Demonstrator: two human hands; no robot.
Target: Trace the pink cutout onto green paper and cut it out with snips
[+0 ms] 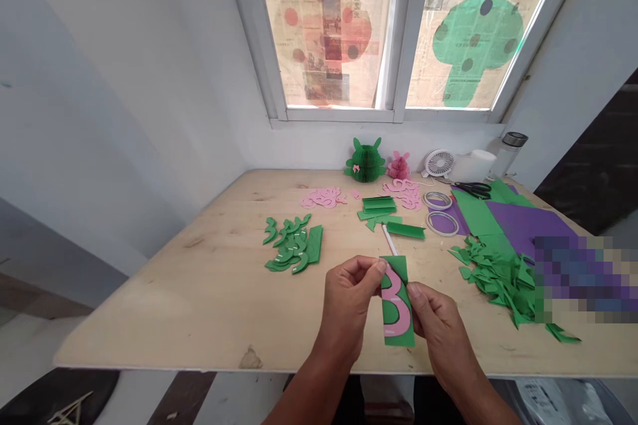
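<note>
My left hand (pixel 349 299) pinches the upper left edge of a folded green paper strip (pixel 407 329) with thumb and fingers. Closed on the strip's right side is my right hand (pixel 441 322), its thumb at the edge. A pink paper cutout (pixel 399 305), curved like a 3, lies flat against the green strip. Just beyond the hands lies a white pen-like stick (pixel 390 240), its near end reaching the strip. Green curved cutouts (pixel 289 249) are piled to the left, beside a green rectangle (pixel 314 244). Further off lie folded green strips (pixel 379 206).
Pink cutouts (pixel 323 197) lie further back. Behind them stand a green honeycomb paper figure (pixel 366 163) and a pink one (pixel 399 166). To the right are tape rolls (pixel 442 224), black scissors (pixel 473 190), a small fan (pixel 438 163), a bottle (pixel 507 153), purple sheets (pixel 528 222) and green scraps (pixel 498 275).
</note>
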